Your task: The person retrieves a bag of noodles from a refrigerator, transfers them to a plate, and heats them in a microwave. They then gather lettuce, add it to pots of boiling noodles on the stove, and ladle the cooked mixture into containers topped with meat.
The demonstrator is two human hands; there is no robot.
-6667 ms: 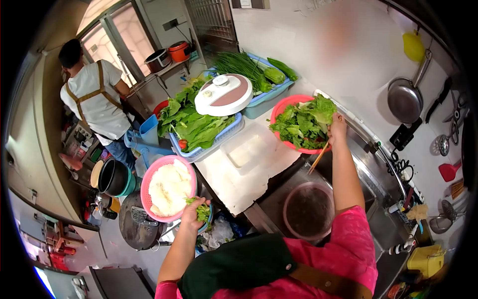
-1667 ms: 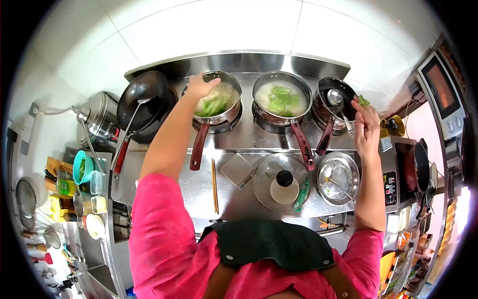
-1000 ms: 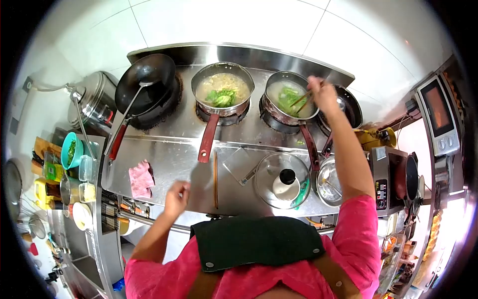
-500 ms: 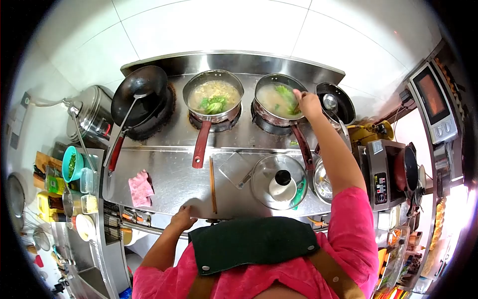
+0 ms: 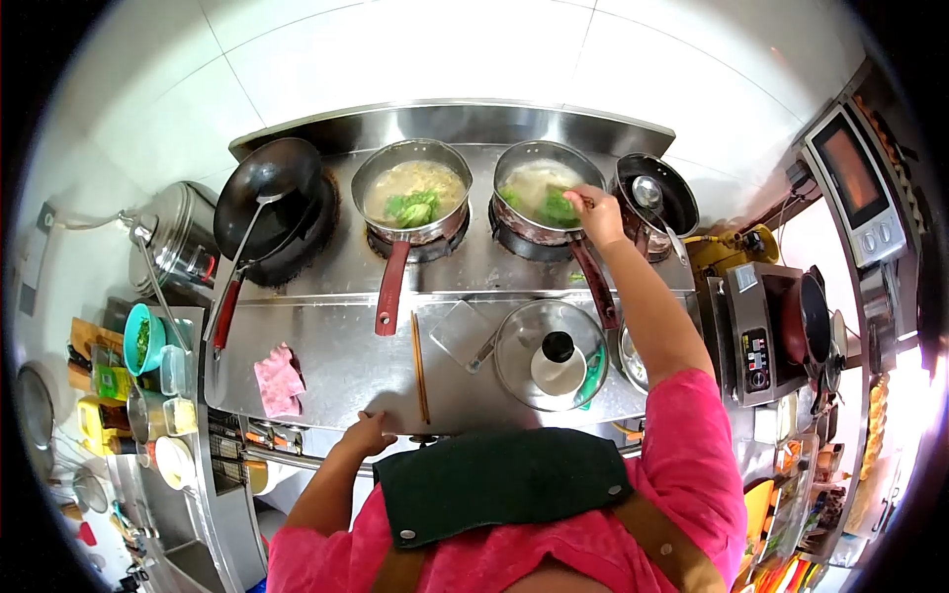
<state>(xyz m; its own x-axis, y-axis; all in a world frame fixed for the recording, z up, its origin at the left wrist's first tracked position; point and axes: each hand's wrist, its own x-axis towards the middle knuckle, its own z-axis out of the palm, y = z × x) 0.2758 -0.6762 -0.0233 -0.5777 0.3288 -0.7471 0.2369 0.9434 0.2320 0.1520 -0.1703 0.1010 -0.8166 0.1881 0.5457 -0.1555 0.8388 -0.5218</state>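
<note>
green leaves (image 5: 556, 206) are apparently being worked in the pan (image 5: 516, 223) at upper centre; the right hand's (image 5: 599, 219) fingers are pinched together, on what cannot be told. the left hand's (image 5: 367, 435) finger spread is unclear. careful wrist clearance is called for.

The right hand (image 5: 596, 213) covers part of the rim of the right-hand pot of broth (image 5: 539, 181), and whatever its fingers hold is too small to make out. Cloudy liquid hides the bottoms of that pot and the left-hand pot of broth (image 5: 407, 188). The right forearm covers part of a metal bowl (image 5: 630, 358). Whether the left hand (image 5: 369, 435) touches the counter edge (image 5: 331, 423) cannot be told. Marks on the cooker's panel (image 5: 757, 364) are too small to read, and dark borders cut off the shelves (image 5: 883, 326) at far right.
</note>
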